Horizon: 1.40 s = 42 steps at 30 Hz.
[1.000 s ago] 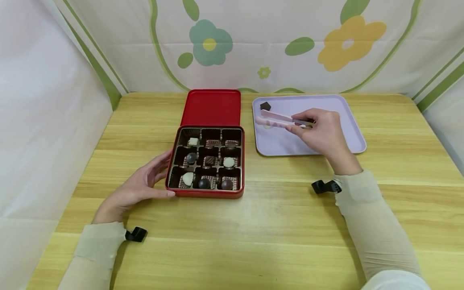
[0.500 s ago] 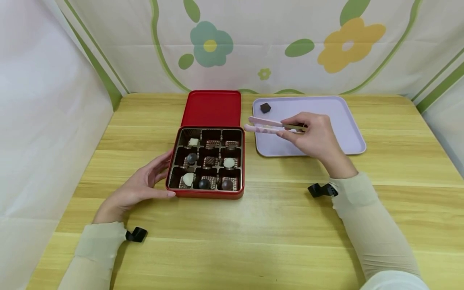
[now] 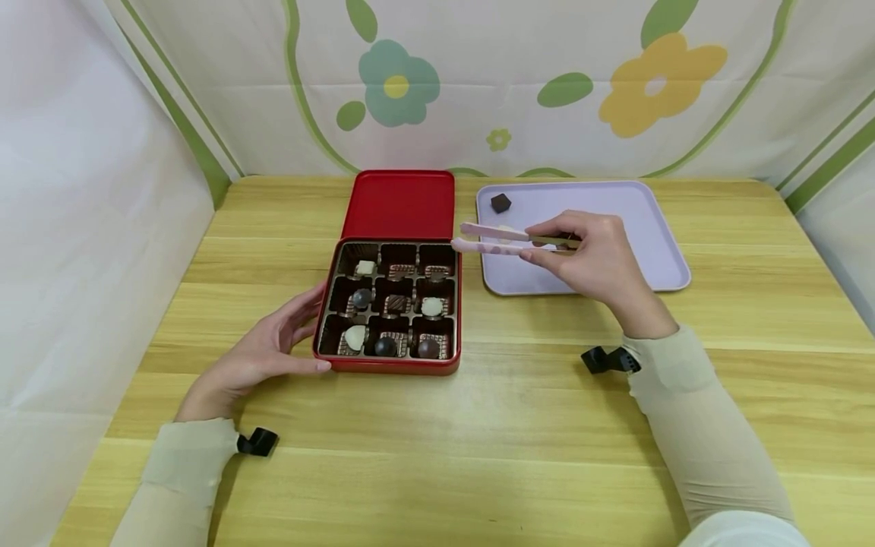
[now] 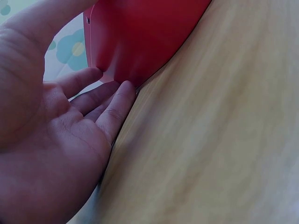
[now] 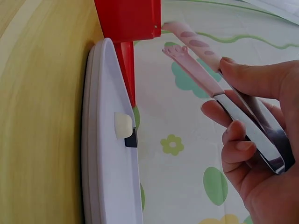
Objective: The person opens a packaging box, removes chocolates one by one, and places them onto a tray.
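My right hand (image 3: 581, 247) holds pink-tipped tongs (image 5: 201, 74) with metal handles. Their paw-shaped tips stand apart with nothing between them, near the right rim of the red tin (image 3: 390, 366) in the head view. Inside the tin, a divided insert bears several chocolates, including a white square one (image 3: 365, 267) at back left, a striped dark one (image 3: 396, 304) in the middle and a pale round one (image 3: 432, 306). The back middle and back right compartments show only their patterned floors. My left hand (image 3: 256, 353) touches the tin's left side, thumb at the front corner, fingers extended.
A lilac tray (image 3: 656, 262) lies right of the tin. On it sit a dark angular chocolate (image 3: 501, 203) and a white chocolate (image 5: 123, 125), partly behind the tongs in the head view. The tin's red lid (image 3: 399, 203) is folded back. A patterned cloth hangs behind.
My right hand has moved left with the tongs, from over the tray to the tin's right edge. The left hand and the tin have stayed in place.
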### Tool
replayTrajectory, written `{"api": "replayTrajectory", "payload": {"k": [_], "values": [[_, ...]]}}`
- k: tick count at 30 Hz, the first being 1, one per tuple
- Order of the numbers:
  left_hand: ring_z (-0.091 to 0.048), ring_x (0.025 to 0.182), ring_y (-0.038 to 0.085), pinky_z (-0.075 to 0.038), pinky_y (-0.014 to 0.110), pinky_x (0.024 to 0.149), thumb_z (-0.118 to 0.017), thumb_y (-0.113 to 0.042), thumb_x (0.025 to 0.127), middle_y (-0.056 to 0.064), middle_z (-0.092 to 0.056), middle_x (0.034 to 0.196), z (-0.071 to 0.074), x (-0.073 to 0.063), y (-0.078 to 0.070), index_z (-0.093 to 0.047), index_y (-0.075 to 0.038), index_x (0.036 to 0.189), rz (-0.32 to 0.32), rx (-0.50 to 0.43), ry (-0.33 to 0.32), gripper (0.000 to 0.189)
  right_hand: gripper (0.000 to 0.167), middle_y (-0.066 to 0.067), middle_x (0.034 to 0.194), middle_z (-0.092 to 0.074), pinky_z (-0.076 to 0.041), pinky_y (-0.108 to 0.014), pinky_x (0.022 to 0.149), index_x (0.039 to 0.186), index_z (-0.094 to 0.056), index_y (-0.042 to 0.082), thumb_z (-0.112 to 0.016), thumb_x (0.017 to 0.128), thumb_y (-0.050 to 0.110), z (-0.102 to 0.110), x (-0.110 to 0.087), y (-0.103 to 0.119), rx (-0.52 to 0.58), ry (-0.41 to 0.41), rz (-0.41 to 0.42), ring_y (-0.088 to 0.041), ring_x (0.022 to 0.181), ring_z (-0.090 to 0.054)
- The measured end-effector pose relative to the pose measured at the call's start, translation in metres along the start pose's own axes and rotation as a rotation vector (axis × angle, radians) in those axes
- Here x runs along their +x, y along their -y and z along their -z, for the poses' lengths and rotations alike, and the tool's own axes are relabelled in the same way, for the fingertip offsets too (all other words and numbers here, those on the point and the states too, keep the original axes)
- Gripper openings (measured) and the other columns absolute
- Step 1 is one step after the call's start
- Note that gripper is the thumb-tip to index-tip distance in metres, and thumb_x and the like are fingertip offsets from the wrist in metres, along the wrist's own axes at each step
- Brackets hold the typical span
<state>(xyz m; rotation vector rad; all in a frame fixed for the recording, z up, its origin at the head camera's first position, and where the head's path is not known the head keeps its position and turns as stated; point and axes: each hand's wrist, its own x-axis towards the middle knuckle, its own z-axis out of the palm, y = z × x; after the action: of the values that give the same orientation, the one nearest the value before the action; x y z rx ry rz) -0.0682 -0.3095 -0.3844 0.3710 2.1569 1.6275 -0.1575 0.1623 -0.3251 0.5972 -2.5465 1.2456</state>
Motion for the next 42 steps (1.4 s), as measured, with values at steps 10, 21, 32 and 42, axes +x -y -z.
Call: {"api": "replayTrajectory", "payload": {"k": [10,21,32,42], "values": [[-0.031,0.161,0.031,-0.039,0.008,0.116,-0.084,0.0,0.089,0.015,-0.024,0.178,0.0,0.0,0.0,-0.015,-0.023,0.175,0.0,0.004,-0.001,0.112,0.024,-0.004,0.088,-0.081,-0.049,-0.015,0.06,0.103,-0.087,0.013,-0.095,0.081,0.008,0.0,-0.002,0.013,0.033,0.11,0.092,-0.009,0.068,-0.06],[-0.033,0.16,0.029,-0.039,0.008,0.116,-0.084,0.0,0.089,0.016,-0.025,0.178,-0.001,-0.001,-0.002,-0.015,-0.022,0.175,0.007,0.002,-0.004,0.112,0.027,0.001,0.085,-0.08,-0.045,-0.017,0.06,0.101,-0.087,0.014,-0.096,0.077,0.004,-0.005,-0.004,0.021,0.032,0.213,0.213,-0.007,0.068,-0.056],[-0.033,0.159,0.027,-0.038,0.008,0.116,-0.084,0.002,0.089,0.019,-0.025,0.177,-0.003,-0.002,-0.002,-0.016,-0.019,0.174,-0.012,0.0,-0.006,0.111,0.018,0.003,0.085,-0.08,-0.056,-0.021,0.067,0.096,-0.088,0.015,-0.095,0.08,0.01,-0.015,0.008,0.034,-0.035,0.315,0.218,-0.009,0.072,-0.066],[-0.039,0.153,0.008,-0.039,0.009,0.116,-0.084,0.001,0.089,0.015,-0.026,0.178,-0.001,-0.002,-0.003,-0.016,-0.02,0.175,0.002,-0.007,0.001,0.111,0.014,0.002,0.083,-0.08,-0.055,-0.031,0.068,0.093,-0.088,0.014,-0.093,0.079,0.016,-0.018,0.029,0.055,-0.165,0.445,0.249,-0.011,0.074,-0.069]]}}
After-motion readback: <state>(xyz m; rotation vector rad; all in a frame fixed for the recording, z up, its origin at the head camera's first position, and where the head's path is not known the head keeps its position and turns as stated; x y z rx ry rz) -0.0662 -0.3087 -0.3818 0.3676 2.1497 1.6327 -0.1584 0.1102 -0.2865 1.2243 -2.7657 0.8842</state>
